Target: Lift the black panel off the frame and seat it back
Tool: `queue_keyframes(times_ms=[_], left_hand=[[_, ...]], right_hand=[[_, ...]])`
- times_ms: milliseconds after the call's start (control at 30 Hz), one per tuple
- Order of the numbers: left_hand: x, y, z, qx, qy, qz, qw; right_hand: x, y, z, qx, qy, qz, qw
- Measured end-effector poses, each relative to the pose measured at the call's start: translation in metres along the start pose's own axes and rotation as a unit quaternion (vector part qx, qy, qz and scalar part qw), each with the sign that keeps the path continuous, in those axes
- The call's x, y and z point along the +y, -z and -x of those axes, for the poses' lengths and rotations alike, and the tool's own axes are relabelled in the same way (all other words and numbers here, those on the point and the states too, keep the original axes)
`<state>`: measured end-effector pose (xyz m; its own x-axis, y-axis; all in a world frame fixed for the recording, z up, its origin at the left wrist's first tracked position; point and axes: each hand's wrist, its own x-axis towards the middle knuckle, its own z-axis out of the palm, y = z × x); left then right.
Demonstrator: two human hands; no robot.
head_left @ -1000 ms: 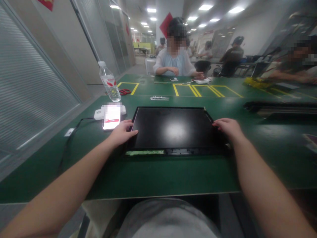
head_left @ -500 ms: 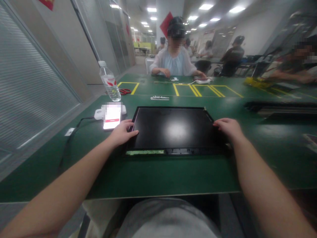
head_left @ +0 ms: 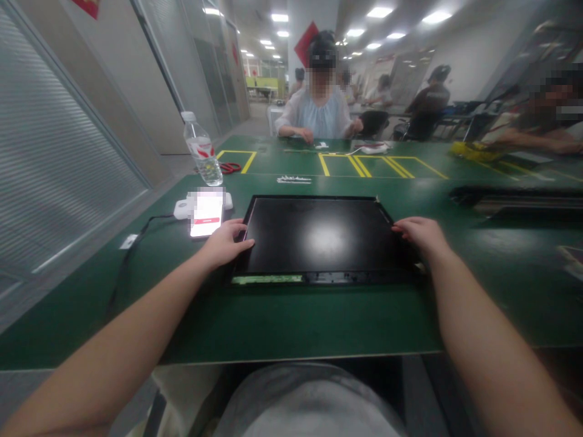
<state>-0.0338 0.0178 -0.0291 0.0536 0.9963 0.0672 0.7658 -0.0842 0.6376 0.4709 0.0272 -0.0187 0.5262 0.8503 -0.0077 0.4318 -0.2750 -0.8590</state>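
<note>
A flat black display panel [head_left: 319, 237] lies on the green table [head_left: 282, 321] in front of me, with a green circuit strip [head_left: 266, 280] along its near edge. My left hand [head_left: 224, 241] curls over the panel's left edge, thumb lying on the glass. My right hand [head_left: 421, 235] is wrapped over the right edge. Both hands grip the panel from its sides while it rests flat.
A lit phone [head_left: 206, 212] on a white charger lies left of the panel, with a black cable [head_left: 132, 249] trailing off. Behind stand a water bottle [head_left: 203, 150], red scissors [head_left: 229, 167] and small white parts [head_left: 294, 179]. A person [head_left: 321, 103] sits opposite; others work at right.
My hands and the panel have stayed put. The person opposite has lifted a hand off the table.
</note>
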Motion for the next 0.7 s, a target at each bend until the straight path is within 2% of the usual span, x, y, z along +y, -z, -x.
queue_keyframes(times_ms=[300,500,567,700], left_hand=[[-0.006,-0.003,-0.004,-0.008,-0.019,-0.011,1.0],[0.0,0.001,0.003,-0.028,-0.082,-0.069,0.994],[0.003,0.006,0.006,-0.043,-0.119,-0.098,0.987],[0.008,0.015,0.011,-0.113,-0.178,-0.101,0.972]], right_hand=[[0.001,-0.001,-0.001,0.0,0.008,0.004,1.0],[0.001,0.0,0.0,0.014,0.046,0.095,0.994],[0.001,0.0,-0.001,0.017,0.071,0.131,0.989],[0.001,-0.001,-0.002,0.015,0.095,0.169,0.981]])
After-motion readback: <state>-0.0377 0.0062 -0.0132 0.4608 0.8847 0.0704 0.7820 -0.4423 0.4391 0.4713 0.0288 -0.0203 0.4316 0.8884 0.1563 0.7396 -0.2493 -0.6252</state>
